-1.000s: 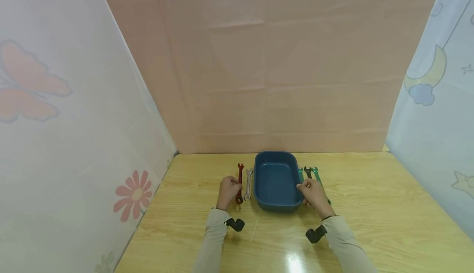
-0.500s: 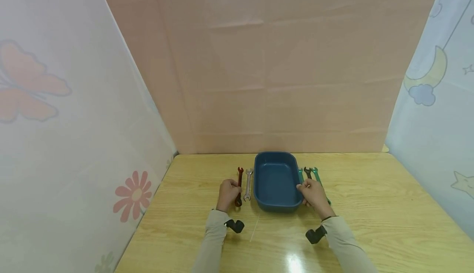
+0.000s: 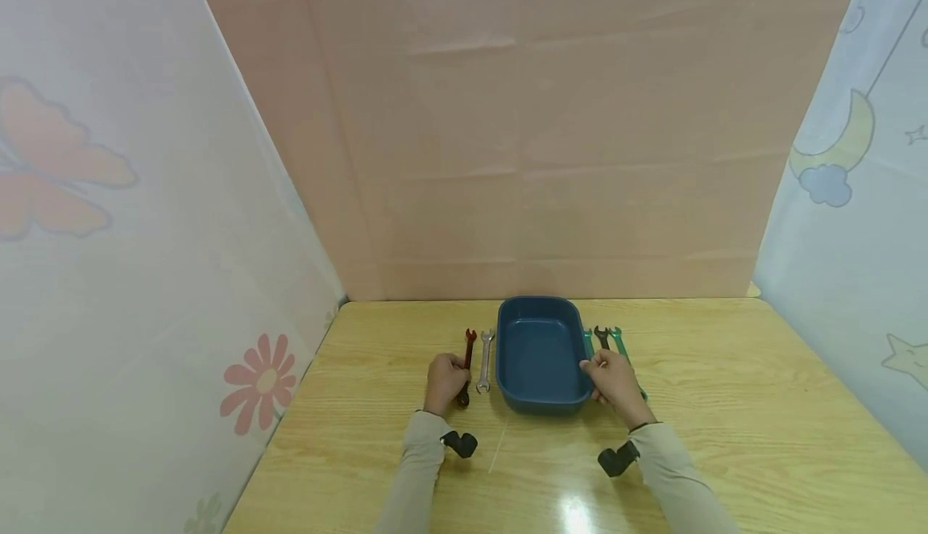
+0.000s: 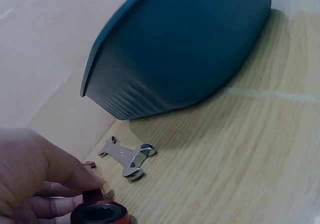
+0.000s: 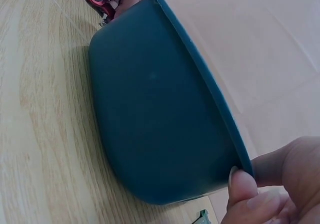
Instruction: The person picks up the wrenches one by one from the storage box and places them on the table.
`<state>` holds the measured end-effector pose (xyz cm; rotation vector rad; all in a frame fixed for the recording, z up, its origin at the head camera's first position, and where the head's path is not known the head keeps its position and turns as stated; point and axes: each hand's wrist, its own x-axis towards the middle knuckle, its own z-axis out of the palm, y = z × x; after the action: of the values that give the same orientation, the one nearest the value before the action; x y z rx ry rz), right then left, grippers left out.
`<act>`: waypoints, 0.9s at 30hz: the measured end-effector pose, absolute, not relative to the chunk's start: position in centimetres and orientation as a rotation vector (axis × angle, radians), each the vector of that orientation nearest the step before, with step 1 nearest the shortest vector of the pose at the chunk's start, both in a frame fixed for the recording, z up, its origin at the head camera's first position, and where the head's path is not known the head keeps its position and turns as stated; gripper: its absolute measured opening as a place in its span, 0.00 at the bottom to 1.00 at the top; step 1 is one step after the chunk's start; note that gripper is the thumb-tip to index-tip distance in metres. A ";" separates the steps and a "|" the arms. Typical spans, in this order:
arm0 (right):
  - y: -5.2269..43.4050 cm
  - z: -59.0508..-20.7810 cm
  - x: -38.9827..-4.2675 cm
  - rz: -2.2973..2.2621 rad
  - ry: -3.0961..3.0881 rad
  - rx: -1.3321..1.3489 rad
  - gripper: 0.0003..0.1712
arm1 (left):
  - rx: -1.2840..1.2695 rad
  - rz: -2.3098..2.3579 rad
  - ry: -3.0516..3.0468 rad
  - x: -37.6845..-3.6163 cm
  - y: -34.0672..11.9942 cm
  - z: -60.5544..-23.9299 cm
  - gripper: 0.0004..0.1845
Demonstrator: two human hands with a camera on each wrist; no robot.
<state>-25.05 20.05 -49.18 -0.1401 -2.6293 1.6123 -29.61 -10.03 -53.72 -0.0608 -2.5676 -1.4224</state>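
Note:
My left hand (image 3: 444, 381) grips a red wrench (image 3: 468, 350) at the left of the table. Its ring end (image 4: 100, 213) sticks out past the fingers toward me in the left wrist view, and the fingers hide part of its shaft. A silver open-ended wrench (image 3: 485, 361) lies just right of it, beside the blue plastic basin (image 3: 544, 407). On the basin's right side my right hand (image 3: 615, 381) pinches the rim, thumb and finger on either side of it in the right wrist view. The basin stands upright on the table with nothing inside.
Right of the basin lie a green wrench (image 3: 588, 342), a black wrench (image 3: 603, 337) and another green wrench (image 3: 620, 345), partly hidden by the right hand. A tan backdrop (image 3: 551, 220) rises behind the wooden table (image 3: 725, 405), with patterned walls at both sides.
The red wrench has shifted a little toward me and tilted slightly, and my left hand has come slightly nearer with it. The right hand and the basin stay put.

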 end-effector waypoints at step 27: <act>20.3 -49.6 -25.2 1.606 -2.615 -0.131 0.13 | 0.041 -1.349 -2.577 -28.8 -9.4 -53.9 0.02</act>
<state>-25.24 20.35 -49.60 -0.1313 -2.6150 1.6057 -28.78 -9.36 -53.93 0.0413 -2.5766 -1.3487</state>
